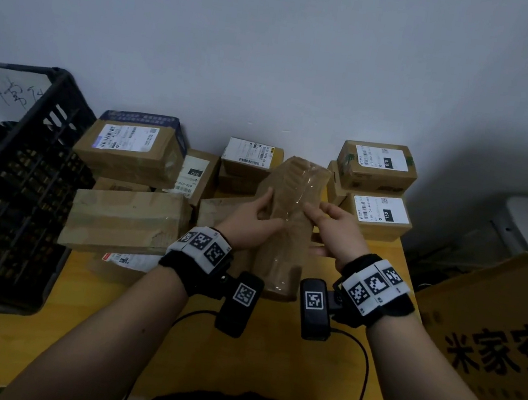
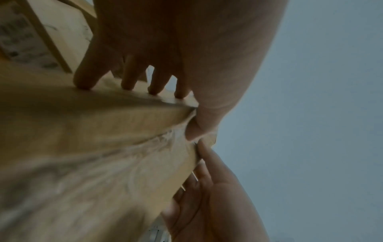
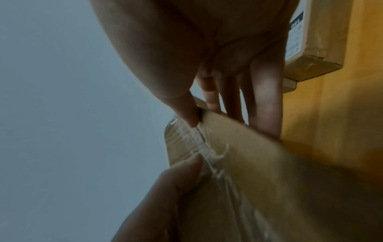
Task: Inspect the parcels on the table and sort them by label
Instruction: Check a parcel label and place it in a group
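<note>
Both hands hold a long brown parcel [image 1: 289,223] wrapped in clear tape, raised above the middle of the table. My left hand [image 1: 265,206] grips its left side, thumb on the near face and fingers behind. My right hand [image 1: 316,227] grips the right side the same way. No label shows on the face turned to me. The left wrist view has the left hand [image 2: 174,113] pinching the parcel [image 2: 93,147] at its edge. In the right wrist view the right hand [image 3: 228,124] clasps the parcel [image 3: 269,180]. Labelled parcels marked 010 [image 1: 377,167], 150 [image 1: 378,215] and 070 [image 1: 197,174] lie behind.
A black plastic crate [image 1: 6,186] stands at the left of the yellow table [image 1: 88,327]. Several more brown parcels sit at the back left, among them a large one [image 1: 131,152] and a long one without a visible label [image 1: 126,218]. A yellow carton [image 1: 490,330] stands at the right.
</note>
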